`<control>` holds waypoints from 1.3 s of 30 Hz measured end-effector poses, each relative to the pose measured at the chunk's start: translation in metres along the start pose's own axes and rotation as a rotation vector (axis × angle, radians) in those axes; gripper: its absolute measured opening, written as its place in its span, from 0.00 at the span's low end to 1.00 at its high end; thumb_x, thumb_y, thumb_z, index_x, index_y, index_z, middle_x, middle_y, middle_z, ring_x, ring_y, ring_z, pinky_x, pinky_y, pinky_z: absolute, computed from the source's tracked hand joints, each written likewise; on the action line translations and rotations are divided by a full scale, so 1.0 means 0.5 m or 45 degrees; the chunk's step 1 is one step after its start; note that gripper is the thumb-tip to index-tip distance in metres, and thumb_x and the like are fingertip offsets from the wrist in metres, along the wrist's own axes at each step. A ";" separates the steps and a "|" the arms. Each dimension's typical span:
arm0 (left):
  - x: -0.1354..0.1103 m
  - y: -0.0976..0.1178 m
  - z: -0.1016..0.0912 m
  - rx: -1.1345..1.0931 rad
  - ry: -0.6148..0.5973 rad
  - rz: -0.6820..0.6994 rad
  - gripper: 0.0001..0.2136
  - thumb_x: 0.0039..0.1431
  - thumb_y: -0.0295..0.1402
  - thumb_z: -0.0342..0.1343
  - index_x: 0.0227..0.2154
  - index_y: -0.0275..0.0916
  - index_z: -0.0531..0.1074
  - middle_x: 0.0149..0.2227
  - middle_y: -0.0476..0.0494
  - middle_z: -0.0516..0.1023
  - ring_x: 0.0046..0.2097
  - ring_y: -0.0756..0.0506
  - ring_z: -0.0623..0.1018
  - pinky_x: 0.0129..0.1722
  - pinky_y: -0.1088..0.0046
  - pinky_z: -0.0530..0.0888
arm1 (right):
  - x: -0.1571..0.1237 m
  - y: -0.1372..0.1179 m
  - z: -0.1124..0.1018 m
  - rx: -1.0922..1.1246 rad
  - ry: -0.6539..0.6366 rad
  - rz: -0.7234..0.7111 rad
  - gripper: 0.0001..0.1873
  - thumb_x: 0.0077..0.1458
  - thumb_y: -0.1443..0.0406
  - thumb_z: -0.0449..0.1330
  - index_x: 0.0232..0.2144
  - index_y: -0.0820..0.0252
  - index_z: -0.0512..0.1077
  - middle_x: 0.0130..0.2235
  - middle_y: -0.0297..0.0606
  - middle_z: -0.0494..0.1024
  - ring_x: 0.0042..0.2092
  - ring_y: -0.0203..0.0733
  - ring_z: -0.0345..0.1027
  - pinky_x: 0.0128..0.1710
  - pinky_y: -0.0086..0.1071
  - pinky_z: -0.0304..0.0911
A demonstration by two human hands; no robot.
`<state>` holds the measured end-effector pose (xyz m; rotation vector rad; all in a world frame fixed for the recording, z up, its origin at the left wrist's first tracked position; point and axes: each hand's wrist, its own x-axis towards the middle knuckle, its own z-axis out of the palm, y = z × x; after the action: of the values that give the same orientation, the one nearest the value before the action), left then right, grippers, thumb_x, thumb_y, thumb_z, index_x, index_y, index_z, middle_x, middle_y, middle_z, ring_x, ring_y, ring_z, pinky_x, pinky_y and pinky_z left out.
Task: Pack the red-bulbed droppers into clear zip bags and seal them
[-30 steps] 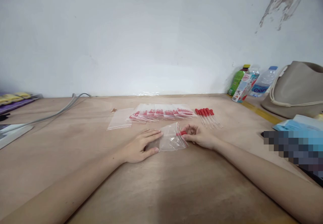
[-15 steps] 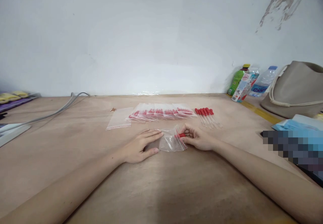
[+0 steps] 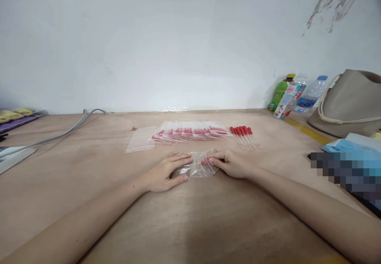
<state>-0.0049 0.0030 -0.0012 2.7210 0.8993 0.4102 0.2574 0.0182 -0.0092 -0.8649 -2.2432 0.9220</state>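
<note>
A clear zip-lock bag [image 3: 197, 171] lies flat on the table between my hands, its red-lined mouth toward the right. My left hand [image 3: 166, 173] rests with fingers spread, the fingertips and thumb at the bag's closed end. At the mouth, the fingers of my right hand [image 3: 236, 164] pinch a red-bulbed dropper [image 3: 203, 162], whose red part shows through the plastic; the rest of it is hidden. Beyond my right hand several droppers [image 3: 242, 131] lie side by side, red bulbs away from me. A row of overlapping bags [image 3: 190, 133] with red bulbs inside lies behind the hands.
A stack of flat zip-lock bags [image 3: 141, 140] is left of the row. A grey cable [image 3: 74, 126] crosses the far left. Bottles [image 3: 279, 93], a carton [image 3: 286, 102], a taupe bag [image 3: 347, 105] and a blue packet [image 3: 351, 147] stand or lie on the right.
My right hand has moved slightly left with the dropper, which is now deeper in the bag. My left hand stays nearly still.
</note>
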 end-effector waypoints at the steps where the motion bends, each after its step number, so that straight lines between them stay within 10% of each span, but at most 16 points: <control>1: 0.000 0.001 0.000 0.000 -0.005 -0.008 0.24 0.61 0.42 0.48 0.59 0.44 0.55 0.61 0.43 0.56 0.61 0.41 0.58 0.60 0.56 0.54 | 0.000 -0.004 -0.001 0.007 -0.003 0.021 0.24 0.58 0.52 0.45 0.29 0.61 0.74 0.31 0.36 0.73 0.35 0.38 0.65 0.38 0.31 0.60; 12: -0.001 0.000 0.001 -0.017 -0.001 -0.048 0.24 0.61 0.42 0.48 0.59 0.45 0.55 0.62 0.43 0.55 0.62 0.41 0.56 0.60 0.56 0.54 | 0.006 -0.032 0.035 0.436 0.369 0.553 0.13 0.47 0.56 0.58 0.25 0.60 0.67 0.23 0.33 0.72 0.18 0.29 0.55 0.17 0.25 0.49; 18: -0.005 0.000 0.003 -0.007 0.077 -0.044 0.23 0.60 0.41 0.49 0.58 0.43 0.57 0.61 0.42 0.56 0.61 0.41 0.57 0.59 0.57 0.57 | 0.001 -0.027 0.022 0.606 0.241 0.678 0.15 0.49 0.53 0.53 0.29 0.59 0.63 0.24 0.32 0.73 0.12 0.25 0.46 0.12 0.24 0.41; 27: -0.009 0.005 0.007 -0.086 0.219 -0.106 0.13 0.57 0.38 0.52 0.43 0.40 0.66 0.50 0.41 0.67 0.49 0.43 0.70 0.47 0.65 0.69 | -0.005 0.054 -0.117 -0.896 0.831 0.665 0.12 0.49 0.58 0.53 0.27 0.59 0.72 0.34 0.41 0.74 0.34 0.42 0.66 0.30 0.32 0.56; 39: -0.005 0.011 -0.008 -0.220 0.155 -0.168 0.09 0.62 0.37 0.43 0.30 0.39 0.63 0.45 0.41 0.71 0.49 0.44 0.70 0.42 0.69 0.68 | 0.004 0.087 -0.128 -1.054 0.647 0.994 0.14 0.48 0.59 0.52 0.21 0.58 0.73 0.31 0.43 0.75 0.35 0.46 0.69 0.29 0.33 0.59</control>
<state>-0.0054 -0.0024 0.0039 2.4867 1.0175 0.6021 0.3155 0.0693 -0.0026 -2.1471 -1.7795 -0.0556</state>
